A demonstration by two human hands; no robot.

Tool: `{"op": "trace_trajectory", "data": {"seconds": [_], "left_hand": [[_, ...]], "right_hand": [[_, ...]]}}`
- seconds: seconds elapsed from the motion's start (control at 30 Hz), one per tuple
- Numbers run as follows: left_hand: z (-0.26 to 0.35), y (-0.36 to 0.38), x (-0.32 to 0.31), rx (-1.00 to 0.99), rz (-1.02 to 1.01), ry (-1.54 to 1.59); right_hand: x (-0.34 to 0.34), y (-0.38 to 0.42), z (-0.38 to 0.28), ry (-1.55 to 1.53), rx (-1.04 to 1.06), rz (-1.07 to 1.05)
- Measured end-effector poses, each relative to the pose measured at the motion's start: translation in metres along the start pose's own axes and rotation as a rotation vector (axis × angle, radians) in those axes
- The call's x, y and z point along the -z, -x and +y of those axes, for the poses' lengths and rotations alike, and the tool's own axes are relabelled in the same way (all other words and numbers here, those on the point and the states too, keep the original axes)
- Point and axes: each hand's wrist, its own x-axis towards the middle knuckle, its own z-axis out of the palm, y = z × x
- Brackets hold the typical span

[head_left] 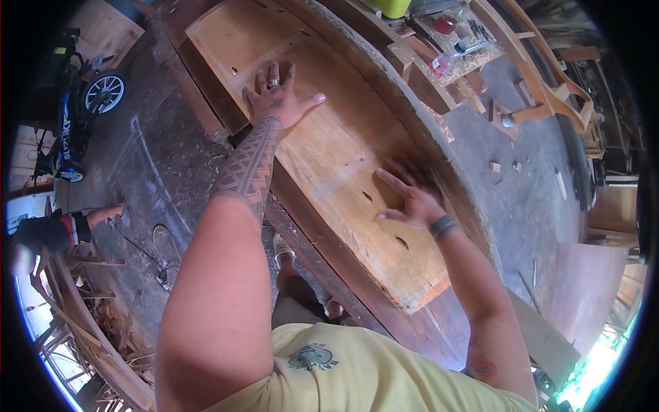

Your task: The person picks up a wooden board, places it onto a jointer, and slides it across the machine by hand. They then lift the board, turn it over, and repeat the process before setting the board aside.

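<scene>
A long, wide wooden plank (329,154) with dark knots lies at a slant in front of me, on darker timber (302,206). My left hand (280,99) rests on its upper part, with fingers and thumb spread, a ring on one finger and nothing held. Lower down, my right hand (414,202) is at the plank's right side, close to a darker, rough-edged board (456,196) that runs alongside. Its thumb and index finger are stretched apart; the other fingers are partly in shadow and smeared. No tool shows in either hand.
Bottles (443,65) and wood scraps sit on a board at the upper right. A curved wooden frame (542,103) stands beyond. At the left are a small motorbike (75,117), a person (68,230), a cable (165,250) and piled timber (103,329).
</scene>
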Motion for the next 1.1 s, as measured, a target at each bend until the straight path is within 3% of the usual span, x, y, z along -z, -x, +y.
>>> {"op": "trace_trajectory", "data": {"seconds": [0.2,0.4,1.1], "left_hand": [[-0.004,-0.002,0.0,-0.017,0.02,0.01],[-0.005,-0.003,-0.001,-0.029,0.04,0.011],[0.002,0.003,0.018,-0.01,-0.065,0.019]], "right_hand": [[0.0,0.0,0.0,-0.156,-0.018,-0.028],[0.007,-0.002,-0.003,-0.023,-0.031,-0.043],[0.004,0.004,-0.005,-0.124,-0.059,0.001]]}}
